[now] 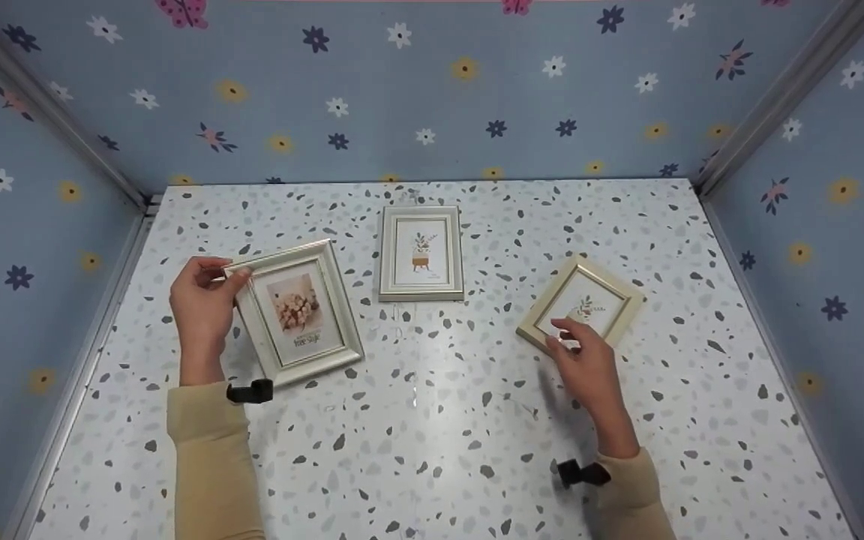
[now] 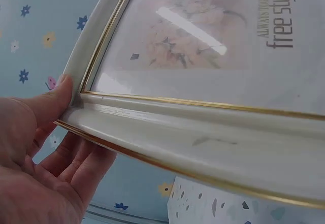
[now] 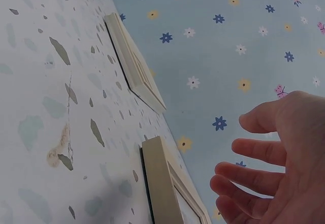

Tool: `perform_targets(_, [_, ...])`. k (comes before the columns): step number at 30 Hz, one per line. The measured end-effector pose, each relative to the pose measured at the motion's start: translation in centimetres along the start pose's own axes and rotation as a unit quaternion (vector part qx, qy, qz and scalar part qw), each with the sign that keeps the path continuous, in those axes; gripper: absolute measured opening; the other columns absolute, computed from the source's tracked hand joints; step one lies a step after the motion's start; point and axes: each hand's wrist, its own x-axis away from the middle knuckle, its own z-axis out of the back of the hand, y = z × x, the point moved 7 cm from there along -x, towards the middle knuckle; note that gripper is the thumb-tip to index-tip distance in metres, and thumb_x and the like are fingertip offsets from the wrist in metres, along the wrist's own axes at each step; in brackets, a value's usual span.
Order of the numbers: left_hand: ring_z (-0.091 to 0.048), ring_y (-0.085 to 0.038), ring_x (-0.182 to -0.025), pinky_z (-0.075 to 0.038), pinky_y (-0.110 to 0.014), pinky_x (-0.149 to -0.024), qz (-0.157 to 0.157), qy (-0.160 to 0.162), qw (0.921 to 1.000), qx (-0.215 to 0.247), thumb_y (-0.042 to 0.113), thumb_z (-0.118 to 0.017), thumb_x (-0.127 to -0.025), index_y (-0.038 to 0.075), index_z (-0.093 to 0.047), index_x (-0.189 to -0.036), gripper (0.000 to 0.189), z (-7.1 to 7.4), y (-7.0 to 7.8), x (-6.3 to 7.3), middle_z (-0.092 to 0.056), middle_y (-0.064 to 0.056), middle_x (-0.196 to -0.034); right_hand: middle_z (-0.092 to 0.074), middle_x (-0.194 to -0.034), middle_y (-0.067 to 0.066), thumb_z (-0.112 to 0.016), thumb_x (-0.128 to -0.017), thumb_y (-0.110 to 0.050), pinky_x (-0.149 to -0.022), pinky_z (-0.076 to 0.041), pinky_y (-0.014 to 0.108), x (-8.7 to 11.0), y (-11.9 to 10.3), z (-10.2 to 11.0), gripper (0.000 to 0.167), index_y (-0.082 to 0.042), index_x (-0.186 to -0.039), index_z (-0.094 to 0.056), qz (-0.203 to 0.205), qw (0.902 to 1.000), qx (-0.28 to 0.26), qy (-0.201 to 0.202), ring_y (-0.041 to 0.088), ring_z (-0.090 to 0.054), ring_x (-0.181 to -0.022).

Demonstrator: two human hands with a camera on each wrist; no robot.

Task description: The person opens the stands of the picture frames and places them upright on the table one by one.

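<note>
My left hand [image 1: 205, 307] pinches the upper left corner of a pale silver picture frame [image 1: 353, 341], its thumb on the front and its fingers behind. The frame's print shows a bunch of flowers with "free style" lettering, and in the left wrist view its gold-lined edge [image 2: 213, 176] tilts up off the table. My right hand [image 1: 589, 367] hovers over a cream picture frame [image 1: 631, 304] with a plant print, turned at an angle on the table. In the right wrist view the right hand [image 3: 274, 168] has loosely bent, spread fingers and holds nothing.
A third picture frame [image 1: 421, 294], silver with a potted plant print, lies flat at the back middle. The speckled white table [image 1: 432, 450] is enclosed by blue flowered panels [image 1: 432, 97] at the back and both sides. Metal posts [image 1: 777, 97] stand at the corners.
</note>
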Motion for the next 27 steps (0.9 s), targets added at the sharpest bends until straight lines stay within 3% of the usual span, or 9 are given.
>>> perform_targets(8, [-0.061,-0.016,-0.094,-0.050,-0.024,-0.072,-0.063,-0.009,0.9976,0.027,0.018,-0.080,-0.087,0.006,-0.067,-0.108,0.028,-0.2,1.9,2.3,-0.065,-0.003,-0.104,-0.062,-0.129,0.015,-0.068,-0.096,-0.018,-0.092,-0.051,0.046,0.1,-0.2,0.4,0.035,-0.003,-0.127,-0.065,0.013,0.9999,-0.003,0.003,0.029,-0.060,-0.112])
perform_targets(18, [-0.061,-0.016,-0.101,-0.050,-0.027,-0.084,-0.106,-0.006,0.9930,0.050,0.018,-0.080,-0.086,0.003,-0.067,-0.110,0.031,-0.8,3.4,5.1,-0.065,-0.004,-0.106,-0.062,-0.128,0.013,-0.067,-0.097,-0.020,-0.092,-0.051,0.048,0.3,-0.8,0.6,0.035,-0.005,-0.129,-0.064,0.016,0.9998,-0.005,0.008,0.028,-0.060,-0.112])
perform_targets(27, [-0.064,-0.022,-0.098,-0.052,-0.030,-0.081,-0.174,-0.020,0.9771,0.121,0.006,-0.078,-0.085,-0.007,-0.066,-0.109,0.030,-1.8,6.1,7.6,-0.067,-0.008,-0.102,-0.062,-0.127,0.014,-0.068,-0.096,-0.017,-0.092,-0.051,0.049,0.0,-0.9,0.5,0.034,-0.004,-0.128,-0.064,0.016,0.9994,-0.027,0.014,0.029,-0.060,-0.113])
